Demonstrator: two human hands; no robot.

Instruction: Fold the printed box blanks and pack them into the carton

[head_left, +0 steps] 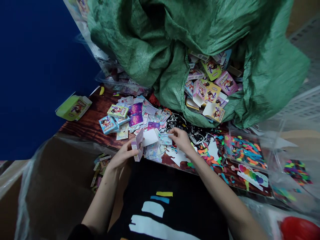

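My left hand [122,156] grips a small lilac cardboard box [138,145] upright between thumb and fingers. A white paper sheet [150,137] lies just to the right of the box. My right hand [181,140] pinches the edge of a shiny holographic card [165,139] with its fingertips. Beneath both hands spreads a loose heap of printed cartoon card boxes [135,115] on a wood-patterned tabletop [85,126]. Black strips and colourful paper scraps [207,146] lie to the right of my right hand.
A green woven sack [160,40] spills more printed boxes at the back. A transparent plastic bin [246,153] of bright paper scraps stands at the right. A green box [73,107] sits at the table's far left, beyond it a dark blue surface. Plastic sheeting covers a brown box at lower left.
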